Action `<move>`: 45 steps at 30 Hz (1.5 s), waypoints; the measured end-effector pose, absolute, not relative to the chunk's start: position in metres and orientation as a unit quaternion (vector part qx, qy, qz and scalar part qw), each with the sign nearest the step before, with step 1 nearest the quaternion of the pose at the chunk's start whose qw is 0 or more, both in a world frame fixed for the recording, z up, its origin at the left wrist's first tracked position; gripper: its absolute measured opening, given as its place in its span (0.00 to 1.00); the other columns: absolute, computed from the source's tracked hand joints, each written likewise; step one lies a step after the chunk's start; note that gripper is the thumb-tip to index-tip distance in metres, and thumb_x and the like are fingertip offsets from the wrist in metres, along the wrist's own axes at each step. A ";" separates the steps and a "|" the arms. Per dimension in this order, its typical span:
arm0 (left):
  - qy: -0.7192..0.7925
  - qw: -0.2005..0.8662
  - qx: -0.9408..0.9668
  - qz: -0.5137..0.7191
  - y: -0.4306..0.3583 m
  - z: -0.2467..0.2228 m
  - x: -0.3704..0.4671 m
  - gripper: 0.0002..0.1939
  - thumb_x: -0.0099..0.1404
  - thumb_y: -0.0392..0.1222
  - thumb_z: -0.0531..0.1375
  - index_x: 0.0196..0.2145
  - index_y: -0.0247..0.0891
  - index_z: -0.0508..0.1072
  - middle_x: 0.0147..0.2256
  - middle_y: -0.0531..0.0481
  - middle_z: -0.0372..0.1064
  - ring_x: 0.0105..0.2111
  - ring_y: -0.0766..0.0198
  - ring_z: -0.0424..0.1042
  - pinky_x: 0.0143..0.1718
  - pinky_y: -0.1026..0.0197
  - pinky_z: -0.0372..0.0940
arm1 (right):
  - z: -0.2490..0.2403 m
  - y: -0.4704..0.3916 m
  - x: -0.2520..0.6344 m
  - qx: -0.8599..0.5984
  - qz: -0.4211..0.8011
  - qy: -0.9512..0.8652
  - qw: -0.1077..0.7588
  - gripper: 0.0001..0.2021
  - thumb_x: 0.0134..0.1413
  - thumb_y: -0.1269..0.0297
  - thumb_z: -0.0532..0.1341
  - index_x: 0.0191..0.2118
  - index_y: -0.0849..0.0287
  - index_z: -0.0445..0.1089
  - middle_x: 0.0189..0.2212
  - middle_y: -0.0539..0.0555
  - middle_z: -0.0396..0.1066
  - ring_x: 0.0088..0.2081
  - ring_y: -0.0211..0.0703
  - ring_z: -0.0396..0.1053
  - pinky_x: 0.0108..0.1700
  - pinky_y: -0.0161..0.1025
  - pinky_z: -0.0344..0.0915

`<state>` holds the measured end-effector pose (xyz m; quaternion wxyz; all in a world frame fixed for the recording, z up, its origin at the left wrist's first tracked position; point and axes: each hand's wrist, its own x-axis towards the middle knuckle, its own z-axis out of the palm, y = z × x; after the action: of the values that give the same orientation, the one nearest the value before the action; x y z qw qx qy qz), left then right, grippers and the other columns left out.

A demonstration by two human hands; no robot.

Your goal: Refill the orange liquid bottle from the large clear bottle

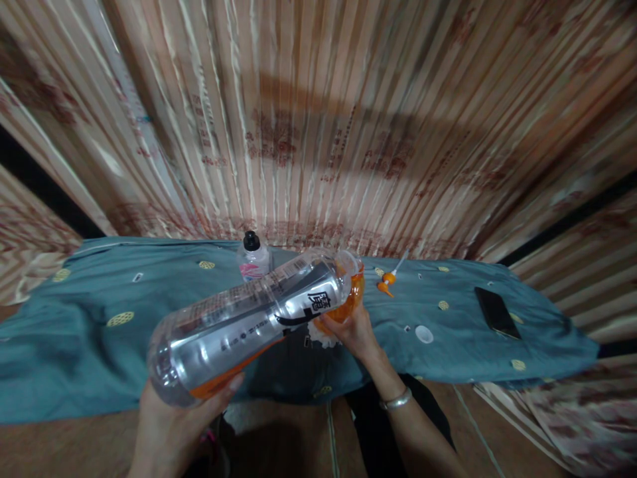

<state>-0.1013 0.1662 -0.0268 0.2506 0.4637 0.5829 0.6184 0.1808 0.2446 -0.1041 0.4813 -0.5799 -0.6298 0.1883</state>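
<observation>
My left hand [174, 421] is closed round the lower end of a large clear plastic bottle [249, 318] with a silver and orange label. This bottle leans over to the right, its neck at the top of an orange see-through bottle [356, 289]. Fingers of my right hand [355, 332] grip that orange bottle, which is partly hidden behind the large one. Whether liquid passes between them I cannot tell. Something white and ruffled [326, 337] shows below the orange bottle. An orange pump top [387, 282] with a pale tube lies to the right.
Behind the large bottle stands a small clear bottle [253, 259] with a black cap. A white round disc [424, 334] and a black phone [496, 312] lie on the green patterned cloth [184, 285]. A pleated curtain [318, 133] hangs behind; dark poles slant at both sides.
</observation>
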 end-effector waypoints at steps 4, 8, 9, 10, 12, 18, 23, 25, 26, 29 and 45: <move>0.578 0.241 0.482 0.613 0.166 -0.028 -0.103 0.36 0.41 0.49 0.78 0.49 0.44 0.76 0.33 0.52 0.81 0.36 0.51 0.82 0.40 0.54 0.78 | -0.103 0.244 0.181 -0.579 0.191 -0.629 0.482 0.43 0.51 0.52 0.74 0.69 0.59 0.60 0.54 0.63 0.79 0.53 0.61 0.80 0.54 0.53 0.78; 0.604 0.252 0.458 0.602 0.162 -0.023 -0.098 0.35 0.43 0.49 0.76 0.49 0.44 0.75 0.34 0.52 0.80 0.39 0.49 0.81 0.52 0.45 0.75 | -0.104 0.245 0.181 -0.574 0.183 -0.637 0.482 0.40 0.52 0.51 0.73 0.67 0.59 0.62 0.53 0.63 0.80 0.53 0.61 0.80 0.53 0.52 0.78; 0.607 0.255 0.454 0.601 0.162 -0.023 -0.098 0.34 0.43 0.49 0.75 0.49 0.45 0.75 0.35 0.52 0.80 0.40 0.49 0.80 0.55 0.43 0.74 | -0.104 0.245 0.181 -0.574 0.181 -0.637 0.482 0.40 0.52 0.52 0.73 0.67 0.58 0.62 0.54 0.63 0.79 0.53 0.61 0.80 0.53 0.52 0.78; 0.604 0.253 0.456 0.603 0.163 -0.025 -0.099 0.34 0.43 0.49 0.76 0.49 0.45 0.76 0.35 0.52 0.80 0.40 0.49 0.80 0.56 0.43 0.73 | -0.104 0.245 0.181 -0.576 0.180 -0.637 0.481 0.40 0.52 0.52 0.73 0.67 0.58 0.62 0.55 0.63 0.79 0.54 0.60 0.79 0.54 0.52 0.78; 0.590 0.242 0.467 0.613 0.165 -0.030 -0.103 0.36 0.40 0.49 0.77 0.49 0.46 0.76 0.35 0.52 0.80 0.40 0.49 0.80 0.53 0.45 0.75 | -0.104 0.245 0.181 -0.578 0.181 -0.635 0.479 0.40 0.51 0.52 0.73 0.67 0.58 0.62 0.55 0.63 0.79 0.54 0.60 0.79 0.54 0.52 0.77; 0.572 0.210 0.507 0.610 0.169 -0.038 -0.111 0.33 0.42 0.51 0.77 0.47 0.44 0.77 0.32 0.52 0.80 0.37 0.50 0.82 0.40 0.53 0.78 | -0.103 0.245 0.181 -0.574 0.193 -0.633 0.482 0.40 0.51 0.51 0.73 0.66 0.60 0.62 0.54 0.65 0.79 0.53 0.61 0.80 0.53 0.52 0.78; 0.576 0.225 0.485 0.618 0.167 -0.034 -0.108 0.35 0.40 0.51 0.78 0.47 0.45 0.77 0.41 0.48 0.81 0.45 0.49 0.81 0.46 0.52 0.78 | -0.105 0.246 0.181 -0.579 0.190 -0.625 0.488 0.40 0.50 0.51 0.73 0.65 0.59 0.62 0.52 0.63 0.80 0.51 0.60 0.80 0.52 0.52 0.78; 0.580 0.227 0.489 0.611 0.166 -0.031 -0.106 0.34 0.40 0.50 0.78 0.46 0.44 0.78 0.40 0.48 0.81 0.43 0.49 0.82 0.47 0.51 0.78 | -0.106 0.246 0.181 -0.578 0.187 -0.627 0.488 0.39 0.50 0.50 0.73 0.65 0.59 0.63 0.53 0.63 0.80 0.52 0.60 0.80 0.52 0.52 0.78; 0.582 0.230 0.487 0.609 0.165 -0.029 -0.104 0.33 0.40 0.50 0.77 0.45 0.43 0.78 0.40 0.48 0.81 0.42 0.50 0.82 0.46 0.53 0.78 | -0.107 0.246 0.181 -0.578 0.185 -0.628 0.487 0.39 0.50 0.50 0.73 0.65 0.59 0.63 0.53 0.64 0.80 0.52 0.60 0.80 0.53 0.52 0.78; 0.585 0.254 0.459 0.619 0.164 -0.023 -0.098 0.32 0.42 0.48 0.76 0.47 0.45 0.78 0.46 0.50 0.81 0.42 0.58 0.81 0.45 0.62 0.76 | -0.108 0.246 0.181 -0.579 0.177 -0.630 0.486 0.39 0.50 0.51 0.74 0.65 0.58 0.64 0.54 0.64 0.79 0.53 0.61 0.79 0.54 0.52 0.77; 0.555 0.237 0.478 0.638 0.167 -0.036 -0.107 0.33 0.41 0.47 0.78 0.46 0.45 0.78 0.34 0.53 0.81 0.35 0.57 0.82 0.37 0.63 0.77 | -0.104 0.245 0.182 -0.575 0.186 -0.634 0.483 0.39 0.51 0.52 0.72 0.66 0.57 0.62 0.54 0.63 0.79 0.54 0.61 0.80 0.54 0.53 0.78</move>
<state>-0.1067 0.1672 -0.0358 0.2366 0.4775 0.5553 0.6384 0.1818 0.2455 -0.1041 0.4826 -0.5747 -0.6343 0.1859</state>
